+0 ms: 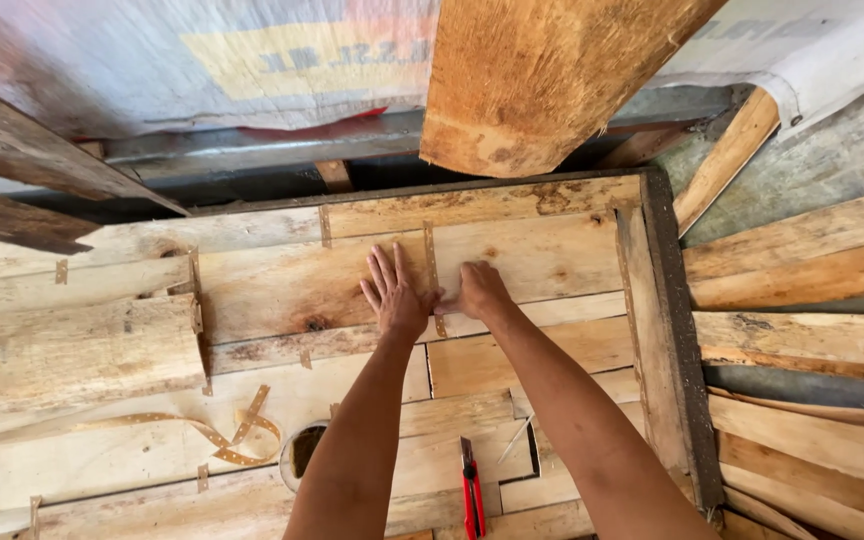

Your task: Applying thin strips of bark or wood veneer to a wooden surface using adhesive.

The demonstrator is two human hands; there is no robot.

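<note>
Two hands are pressed on a veneer sheet: left hand (395, 295) flat, fingers spread; right hand (477, 290) curled, thumb pinning the perforated paper tape strip (432, 270) over a seam. Taping appears in hand; firm smoothing along the strip is called for. Rough, pale patched veneer (272, 285) is seen; a red utility knife (471, 492) lies below.

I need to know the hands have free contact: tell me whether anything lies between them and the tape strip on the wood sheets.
Nothing visible does. The left hand lies flat on the wood sheets beside the tape strip, and the right hand presses directly on the strip's lower part.
</note>
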